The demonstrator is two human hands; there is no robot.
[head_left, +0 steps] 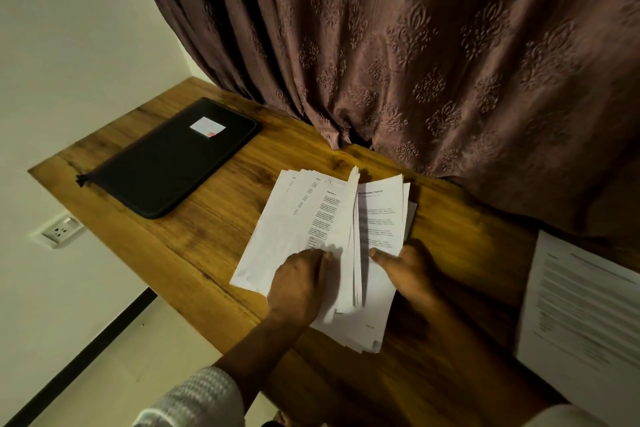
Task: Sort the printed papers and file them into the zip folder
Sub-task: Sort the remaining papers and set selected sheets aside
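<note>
A loose stack of white printed papers (301,218) lies fanned on the wooden table (194,246). My left hand (298,284) grips several sheets lifted on edge in the middle of the stack. On the lower sheets, my right hand (408,270) rests with its thumb pressing on the printed page at the right. The black zip folder (166,163) lies shut at the table's far left, apart from both hands, with a small white label (207,126) on its cover.
A single printed sheet (581,308) lies at the table's right edge. A brown patterned curtain (415,45) hangs onto the table's back edge. A wall socket (60,230) sits below the table's left side.
</note>
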